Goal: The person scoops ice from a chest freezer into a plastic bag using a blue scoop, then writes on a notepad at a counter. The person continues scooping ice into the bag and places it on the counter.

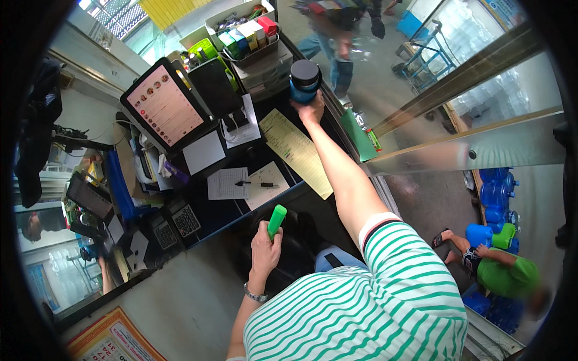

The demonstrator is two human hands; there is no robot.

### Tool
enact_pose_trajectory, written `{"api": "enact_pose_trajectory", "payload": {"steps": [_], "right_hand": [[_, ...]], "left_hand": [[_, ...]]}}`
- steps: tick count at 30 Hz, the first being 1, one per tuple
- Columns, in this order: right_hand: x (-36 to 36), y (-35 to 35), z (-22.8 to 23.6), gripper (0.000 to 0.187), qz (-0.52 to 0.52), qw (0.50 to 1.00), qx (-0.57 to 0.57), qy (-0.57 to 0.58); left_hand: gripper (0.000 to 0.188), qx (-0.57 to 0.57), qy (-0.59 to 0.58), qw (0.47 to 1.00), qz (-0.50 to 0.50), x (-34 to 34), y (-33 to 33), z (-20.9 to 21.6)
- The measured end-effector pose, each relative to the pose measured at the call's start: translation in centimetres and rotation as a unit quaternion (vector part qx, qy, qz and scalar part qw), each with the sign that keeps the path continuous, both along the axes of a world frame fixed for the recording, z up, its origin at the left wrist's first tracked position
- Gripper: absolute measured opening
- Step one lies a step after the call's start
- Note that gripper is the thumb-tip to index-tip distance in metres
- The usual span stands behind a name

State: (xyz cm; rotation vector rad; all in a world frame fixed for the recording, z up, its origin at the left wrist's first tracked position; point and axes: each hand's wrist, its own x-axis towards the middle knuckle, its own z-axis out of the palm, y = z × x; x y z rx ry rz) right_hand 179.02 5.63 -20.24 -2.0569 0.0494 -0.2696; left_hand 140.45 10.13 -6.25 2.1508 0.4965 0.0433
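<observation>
My left hand point(264, 251) is closed round a thick green highlighter point(277, 221), its end pointing up and away from me. It is held in front of my body, just short of the dark desk point(232, 218). My right arm reaches across to the desk's far right corner. There my right hand point(310, 109) grips the lower part of a blue bottle point(303, 92) with a wide black lid point(305, 72). A long yellow written sheet point(298, 153) lies beneath my right forearm. Two dark pens point(270, 185) rest on papers nearer to me.
Left of the papers stand a tablet point(165, 105) and calculators point(185, 218). A bin of small boxes point(251, 39) is at the back, beside the bottle. Past the glass partition point(463, 141), a person in a green shirt point(506, 271) sits near blue water jugs point(495, 192). Another person point(334, 36) stands beyond the desk.
</observation>
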Motion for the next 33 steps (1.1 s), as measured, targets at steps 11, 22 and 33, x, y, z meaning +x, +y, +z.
{"api": "enact_pose_trajectory", "payload": {"steps": [11, 22, 33], "right_hand": [[-12.8, -5.0, 6.7, 0.094, 0.379, 0.901, 0.12, 0.173], [-27.5, -8.7, 17.1, 0.019, 0.352, 0.888, 0.245, 0.165], [-28.5, -13.7, 23.2, 0.01, 0.326, 0.934, 0.139, 0.047]], "left_hand": [[0.019, 0.038, -0.053, 0.994, 0.081, 4.0, 2.6, 0.0], [0.024, 0.198, -0.202, 0.956, -0.08, 5.6, -0.3, 1.2], [0.026, 0.152, -0.216, 0.95, -0.168, 6.4, -2.2, 0.7]]}}
